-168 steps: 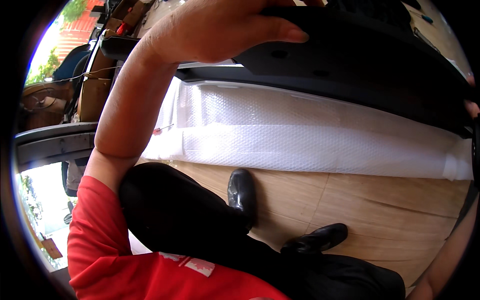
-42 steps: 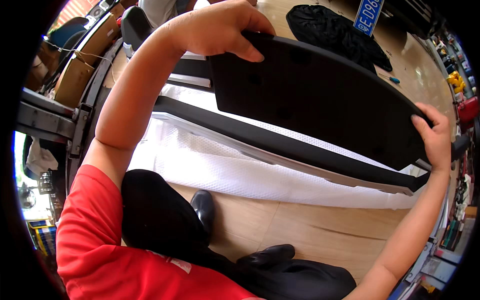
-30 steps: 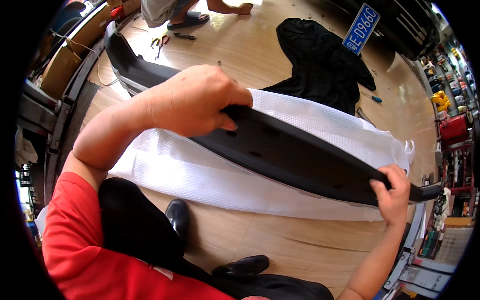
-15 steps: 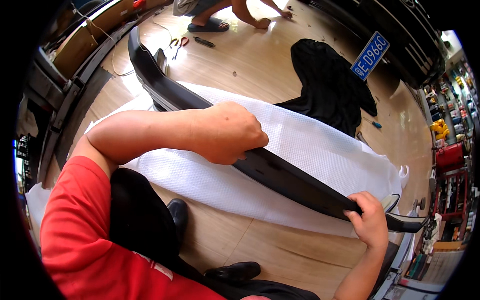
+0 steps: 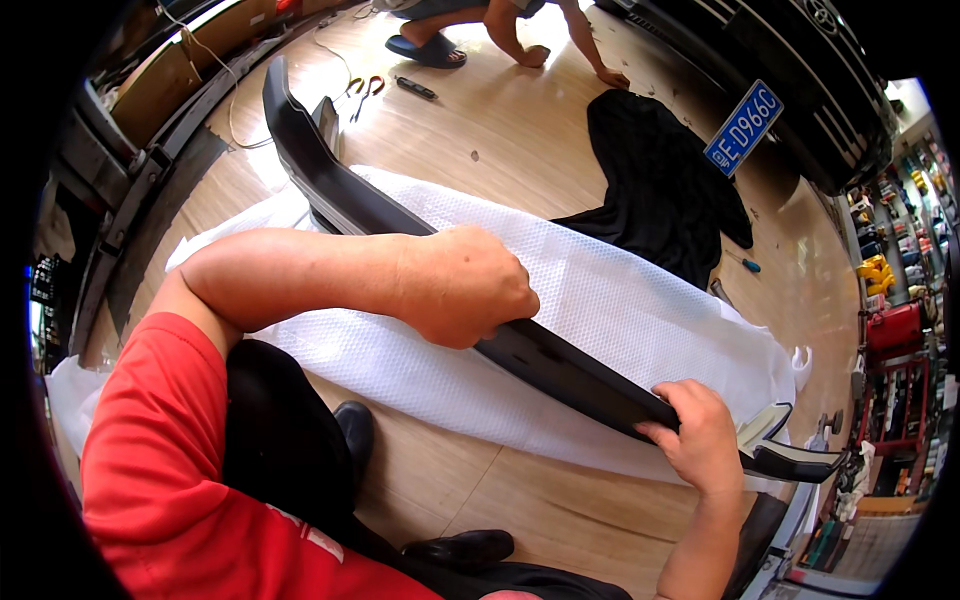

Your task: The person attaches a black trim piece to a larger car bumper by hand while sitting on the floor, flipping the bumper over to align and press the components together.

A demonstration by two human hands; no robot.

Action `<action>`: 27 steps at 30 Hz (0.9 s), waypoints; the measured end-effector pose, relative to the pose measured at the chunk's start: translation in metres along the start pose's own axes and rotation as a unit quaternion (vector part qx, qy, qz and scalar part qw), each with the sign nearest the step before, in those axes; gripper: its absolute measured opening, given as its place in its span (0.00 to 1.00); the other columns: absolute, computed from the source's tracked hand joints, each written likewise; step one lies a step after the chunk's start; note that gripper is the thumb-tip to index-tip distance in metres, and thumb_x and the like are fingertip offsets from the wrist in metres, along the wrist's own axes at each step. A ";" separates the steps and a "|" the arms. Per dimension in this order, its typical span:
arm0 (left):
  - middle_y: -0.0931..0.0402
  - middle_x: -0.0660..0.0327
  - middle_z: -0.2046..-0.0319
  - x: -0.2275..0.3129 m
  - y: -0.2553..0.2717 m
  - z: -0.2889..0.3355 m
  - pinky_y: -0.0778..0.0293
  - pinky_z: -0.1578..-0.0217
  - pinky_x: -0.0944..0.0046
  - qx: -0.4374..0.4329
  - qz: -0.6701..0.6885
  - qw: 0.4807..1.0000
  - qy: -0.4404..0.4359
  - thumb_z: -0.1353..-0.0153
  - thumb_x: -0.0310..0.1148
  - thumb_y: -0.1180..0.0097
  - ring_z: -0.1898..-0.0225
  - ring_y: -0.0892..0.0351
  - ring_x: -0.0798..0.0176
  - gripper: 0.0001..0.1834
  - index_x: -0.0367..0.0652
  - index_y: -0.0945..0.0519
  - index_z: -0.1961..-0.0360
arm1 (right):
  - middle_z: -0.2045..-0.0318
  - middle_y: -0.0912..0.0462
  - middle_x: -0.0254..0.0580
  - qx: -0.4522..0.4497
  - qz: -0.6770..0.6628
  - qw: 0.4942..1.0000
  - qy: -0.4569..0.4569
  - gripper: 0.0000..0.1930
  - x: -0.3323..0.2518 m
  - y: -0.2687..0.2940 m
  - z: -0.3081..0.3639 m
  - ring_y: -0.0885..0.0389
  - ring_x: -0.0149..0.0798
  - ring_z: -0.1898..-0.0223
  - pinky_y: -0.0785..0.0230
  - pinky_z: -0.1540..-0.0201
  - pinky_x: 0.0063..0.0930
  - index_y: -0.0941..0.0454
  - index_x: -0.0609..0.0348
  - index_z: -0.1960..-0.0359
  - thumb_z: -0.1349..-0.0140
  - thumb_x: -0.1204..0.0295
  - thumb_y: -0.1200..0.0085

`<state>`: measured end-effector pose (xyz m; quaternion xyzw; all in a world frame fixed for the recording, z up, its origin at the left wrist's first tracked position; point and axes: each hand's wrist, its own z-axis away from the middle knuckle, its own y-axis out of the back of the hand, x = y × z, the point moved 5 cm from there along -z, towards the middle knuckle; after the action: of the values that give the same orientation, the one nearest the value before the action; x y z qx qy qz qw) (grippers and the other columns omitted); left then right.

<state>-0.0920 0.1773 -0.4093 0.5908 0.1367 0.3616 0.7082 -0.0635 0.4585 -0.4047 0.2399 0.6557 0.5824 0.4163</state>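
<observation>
A long black car bumper trim (image 5: 580, 378) lies slantwise in front of me, from far left to near right, over a white foam sheet (image 5: 620, 300). My left hand (image 5: 465, 287) is closed in a fist over the trim's middle; its fingertips are hidden beneath it, so what they hold cannot be made out. Further right, my right hand (image 5: 697, 430) grips the trim, thumb on the near side and fingers over the far edge. Past that hand the trim ends in a forked tip (image 5: 795, 460). Its far left end (image 5: 285, 95) curves upward.
A black cloth (image 5: 655, 185) lies beyond the sheet, beside a dark car (image 5: 800, 60) with a blue licence plate (image 5: 745, 128). Pliers (image 5: 368, 90), a dark tool (image 5: 416, 88) and a screwdriver (image 5: 750, 265) lie on the floor. Another person's hand (image 5: 614, 78) rests near the cloth.
My right hand has shifted left along the trim, baring more of its right end. My left hand stays over the middle. The other person's hand has come nearer, to the black cloth.
</observation>
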 end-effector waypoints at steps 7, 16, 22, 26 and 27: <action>0.19 0.54 0.65 -0.003 -0.002 -0.006 0.23 0.61 0.50 0.016 0.047 0.999 -0.019 0.42 0.37 0.35 0.61 0.17 0.45 0.13 0.39 0.19 0.62 | 0.67 0.18 0.44 0.007 -0.028 0.999 0.026 0.18 0.002 -0.001 -0.003 0.20 0.52 0.62 0.30 0.58 0.42 0.19 0.59 0.62 0.55 0.71 0.27; 0.19 0.49 0.70 -0.005 0.001 -0.018 0.23 0.59 0.49 0.026 0.079 0.996 0.026 0.41 0.34 0.35 0.62 0.18 0.42 0.12 0.38 0.19 0.62 | 0.71 0.18 0.45 0.023 -0.001 1.000 0.017 0.16 0.011 0.002 -0.012 0.20 0.53 0.65 0.32 0.62 0.43 0.19 0.58 0.64 0.53 0.69 0.28; 0.18 0.49 0.70 -0.011 0.000 -0.022 0.23 0.60 0.48 0.027 0.078 0.996 0.028 0.42 0.33 0.35 0.63 0.18 0.42 0.11 0.39 0.19 0.62 | 0.71 0.18 0.46 0.035 -0.019 0.999 0.027 0.16 0.012 0.004 -0.018 0.21 0.53 0.66 0.32 0.62 0.44 0.20 0.59 0.65 0.52 0.69 0.28; 0.18 0.50 0.70 -0.013 0.003 -0.022 0.23 0.60 0.49 0.040 0.079 0.995 0.036 0.42 0.34 0.35 0.63 0.17 0.42 0.11 0.40 0.18 0.62 | 0.71 0.18 0.45 0.055 0.001 0.998 0.018 0.16 0.013 0.003 -0.019 0.20 0.54 0.66 0.32 0.63 0.44 0.21 0.59 0.64 0.52 0.69 0.29; 0.18 0.50 0.71 -0.015 0.005 -0.025 0.23 0.60 0.49 0.041 0.072 0.996 0.043 0.42 0.34 0.35 0.63 0.17 0.42 0.11 0.40 0.18 0.62 | 0.71 0.18 0.45 0.054 0.004 0.998 0.014 0.16 0.013 0.003 -0.019 0.20 0.54 0.66 0.32 0.63 0.44 0.21 0.59 0.64 0.52 0.69 0.29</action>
<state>-0.1198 0.1857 -0.4150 0.6116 0.1394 0.4309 0.6487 -0.0871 0.4589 -0.4056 0.2563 0.6913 0.5508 0.3913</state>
